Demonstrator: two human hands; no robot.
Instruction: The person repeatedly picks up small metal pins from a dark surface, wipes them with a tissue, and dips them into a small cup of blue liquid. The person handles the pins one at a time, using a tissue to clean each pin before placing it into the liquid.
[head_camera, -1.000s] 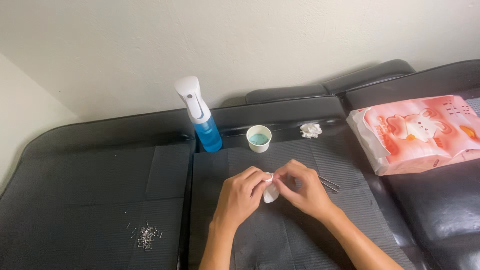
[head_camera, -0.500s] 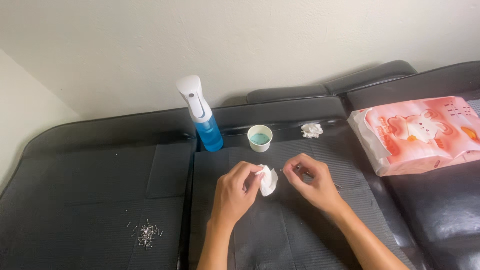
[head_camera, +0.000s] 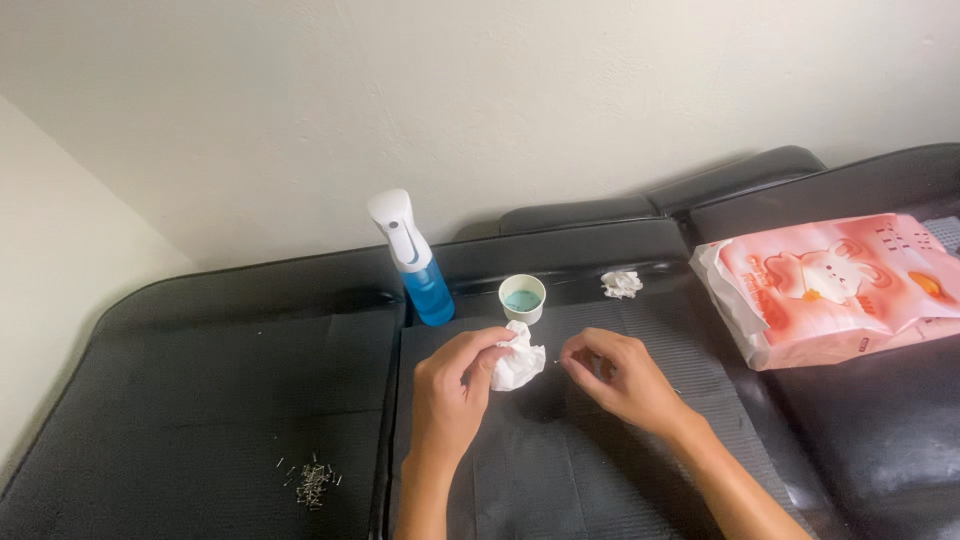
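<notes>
Left hand (head_camera: 450, 395) around crumpled white tissue (head_camera: 518, 362)

tissue (head_camera: 518, 364) white | spray bottle (head_camera: 418, 262) blue, white head | pack (head_camera: 835, 288) pink | mat (head_camera: 230, 400) black

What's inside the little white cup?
The small white cup holds something light blue-green, likely a liquid like the blue one in the spray bottle beside it. Only the top surface shows; the cup's wall hides how deep it goes and anything sunk in it.
</notes>
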